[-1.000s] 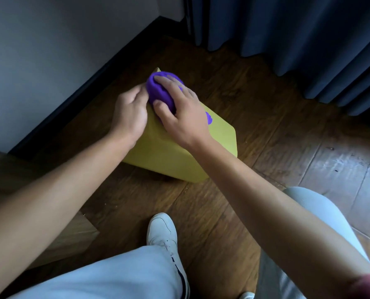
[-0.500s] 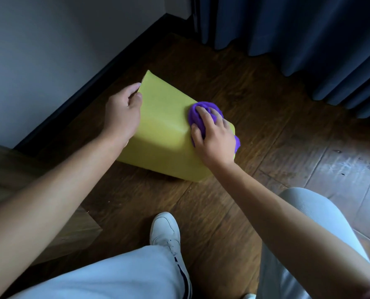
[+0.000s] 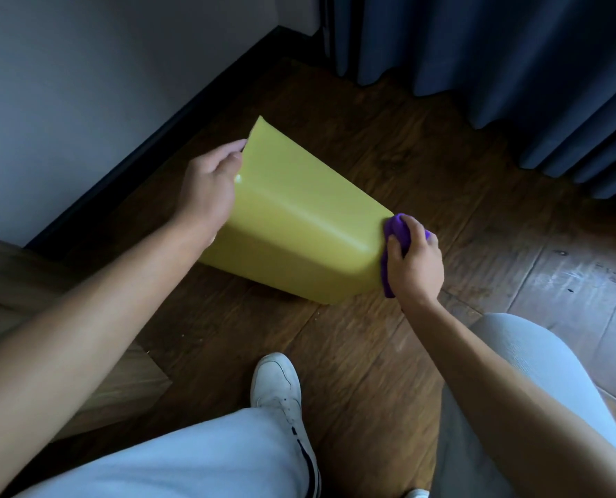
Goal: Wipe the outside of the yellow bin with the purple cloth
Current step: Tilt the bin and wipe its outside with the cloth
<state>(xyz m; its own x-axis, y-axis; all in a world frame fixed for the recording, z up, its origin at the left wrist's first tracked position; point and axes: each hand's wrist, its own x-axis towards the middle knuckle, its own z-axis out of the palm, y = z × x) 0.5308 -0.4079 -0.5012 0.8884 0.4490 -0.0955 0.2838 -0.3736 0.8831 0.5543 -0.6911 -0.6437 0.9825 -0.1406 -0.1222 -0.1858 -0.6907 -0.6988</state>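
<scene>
The yellow bin lies on its side on the wooden floor, its rim end pointing to the far left and its base end to the near right. My left hand grips the bin's left edge near the rim and holds it steady. My right hand is closed around the bunched purple cloth and presses it against the bin's base end at the right. Most of the cloth is hidden under my fingers.
A white wall with a dark skirting board runs behind the bin. Dark blue curtains hang at the back right. A wooden furniture edge sits at the left. My white shoe and knees are in front of the bin.
My right hand has dragged the purple cloth from the bin's rim end, along its upper side, down to the base end. My left hand has stayed on the left edge.
</scene>
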